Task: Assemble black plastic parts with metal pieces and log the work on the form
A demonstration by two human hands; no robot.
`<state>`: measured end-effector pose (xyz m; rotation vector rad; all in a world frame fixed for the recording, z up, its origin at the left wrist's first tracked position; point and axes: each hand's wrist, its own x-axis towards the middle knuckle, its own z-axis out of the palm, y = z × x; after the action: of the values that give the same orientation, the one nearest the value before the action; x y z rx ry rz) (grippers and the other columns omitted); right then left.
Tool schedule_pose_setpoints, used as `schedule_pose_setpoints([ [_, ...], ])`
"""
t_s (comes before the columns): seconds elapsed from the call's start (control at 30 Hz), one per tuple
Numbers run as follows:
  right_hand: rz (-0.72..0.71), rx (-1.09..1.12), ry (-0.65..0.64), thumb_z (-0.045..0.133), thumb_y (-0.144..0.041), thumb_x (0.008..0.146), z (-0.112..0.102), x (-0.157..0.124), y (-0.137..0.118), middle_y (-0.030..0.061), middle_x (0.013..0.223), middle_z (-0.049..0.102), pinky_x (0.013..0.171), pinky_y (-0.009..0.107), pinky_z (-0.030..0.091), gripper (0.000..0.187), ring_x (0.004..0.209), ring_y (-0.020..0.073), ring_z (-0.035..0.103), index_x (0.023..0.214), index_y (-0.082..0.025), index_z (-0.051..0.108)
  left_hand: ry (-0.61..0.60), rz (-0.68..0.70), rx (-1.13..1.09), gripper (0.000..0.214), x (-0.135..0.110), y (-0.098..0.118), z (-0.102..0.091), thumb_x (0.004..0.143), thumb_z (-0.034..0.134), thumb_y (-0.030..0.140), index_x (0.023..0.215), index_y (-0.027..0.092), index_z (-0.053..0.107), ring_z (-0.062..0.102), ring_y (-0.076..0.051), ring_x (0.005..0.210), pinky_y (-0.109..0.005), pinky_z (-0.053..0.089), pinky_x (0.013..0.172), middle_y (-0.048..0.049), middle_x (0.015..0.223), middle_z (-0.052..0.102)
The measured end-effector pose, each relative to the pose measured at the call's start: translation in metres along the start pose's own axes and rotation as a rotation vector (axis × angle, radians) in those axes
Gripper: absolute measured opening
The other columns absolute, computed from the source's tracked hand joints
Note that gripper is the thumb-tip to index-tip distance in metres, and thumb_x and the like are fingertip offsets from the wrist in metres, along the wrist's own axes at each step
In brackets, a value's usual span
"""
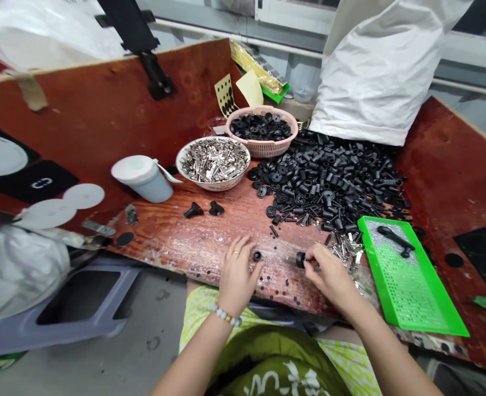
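My left hand point(237, 272) rests on the wooden table point(202, 242) near its front edge, its thumb and fingers pinched on a small black round cap point(257, 256). My right hand point(329, 272) is closed around a short black cylindrical plastic part point(300, 259), with its round end pointing left toward the cap. A small gap separates the two parts. A heap of black plastic parts point(329, 181) lies just beyond my right hand, with a few small metal clips point(346, 250) scattered by my right fingers.
A white bowl of metal clips point(213, 162) and a pink basket of black discs point(263, 131) stand at the back. A green perforated tray point(408, 275) holding one black part lies at the right. A white cup point(144, 177), two black pieces point(204, 209) and a white sack point(375, 71) are nearby.
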<state>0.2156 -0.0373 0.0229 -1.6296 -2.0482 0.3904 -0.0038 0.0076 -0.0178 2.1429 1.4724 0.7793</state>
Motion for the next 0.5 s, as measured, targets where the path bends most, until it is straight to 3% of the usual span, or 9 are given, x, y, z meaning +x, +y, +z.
schedule_pose_setpoints([
  [0.13,-0.030,0.039,-0.006,0.045,-0.009,0.079,-0.003,0.000,-0.004,0.0024,0.078,0.047,0.066,0.027,0.039,0.011,0.073,0.0154,0.046,0.082,-0.019,0.044,0.049,0.070,-0.119,0.049,-0.007,0.019,-0.016,0.082,0.056,0.024,0.127,0.020,0.038,0.036,-0.025,0.125,-0.045,0.030,0.104,-0.0128,0.131,0.043],
  [0.23,0.001,0.114,0.001,0.045,-0.010,0.080,-0.007,0.000,-0.009,0.0019,0.078,0.047,0.066,0.026,0.038,0.010,0.072,0.0144,0.046,0.082,-0.019,0.044,-0.089,0.115,-0.308,0.042,-0.007,0.037,-0.018,0.083,0.054,0.022,0.124,0.024,0.044,0.046,-0.021,0.116,-0.039,0.037,0.100,-0.0088,0.121,0.053],
  [0.33,0.054,0.217,0.022,0.046,-0.010,0.080,-0.009,0.001,-0.013,0.0011,0.078,0.048,0.066,0.025,0.037,0.009,0.071,0.0134,0.046,0.081,-0.019,0.046,-0.233,0.011,-0.608,0.030,-0.002,0.047,-0.006,0.082,0.054,0.018,0.112,0.022,0.054,0.058,-0.018,0.097,-0.032,0.048,0.085,-0.0062,0.107,0.061],
  [0.5,0.242,0.660,0.071,0.051,-0.021,0.082,0.005,-0.007,-0.013,0.0003,0.078,0.052,0.065,0.024,0.041,0.001,0.072,0.0131,0.051,0.080,-0.021,0.051,-0.238,-0.194,-0.932,0.010,0.002,0.057,0.012,0.082,0.055,0.020,0.090,0.017,0.061,0.060,-0.014,0.074,-0.024,0.049,0.068,-0.0034,0.083,0.064],
])
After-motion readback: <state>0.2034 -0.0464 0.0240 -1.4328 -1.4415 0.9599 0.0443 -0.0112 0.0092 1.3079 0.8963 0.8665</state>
